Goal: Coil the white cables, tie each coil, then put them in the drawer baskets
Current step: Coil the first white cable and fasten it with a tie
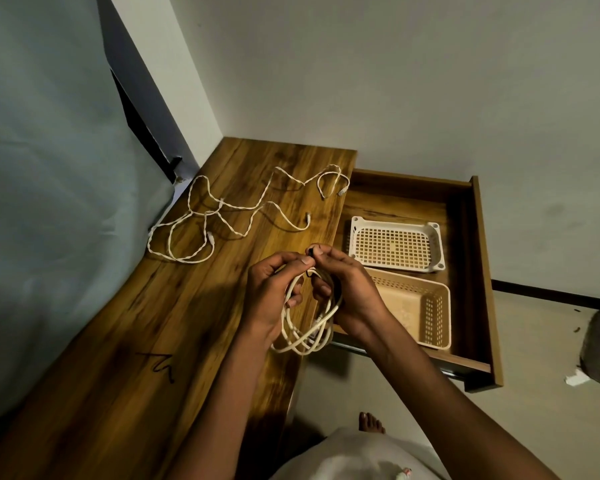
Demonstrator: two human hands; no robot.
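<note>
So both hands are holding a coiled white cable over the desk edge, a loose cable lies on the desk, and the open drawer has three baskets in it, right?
Not quite: the head view shows two baskets in the open drawer, a white basket and a beige basket. The rest holds: the left hand and right hand hold the coiled white cable, and a loose cable lies on the desk.

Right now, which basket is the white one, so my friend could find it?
Look in the open wooden drawer right of the table. The white basket sits farther from the person. Its neighbour, the beige basket, is deeper and nearer.
</note>
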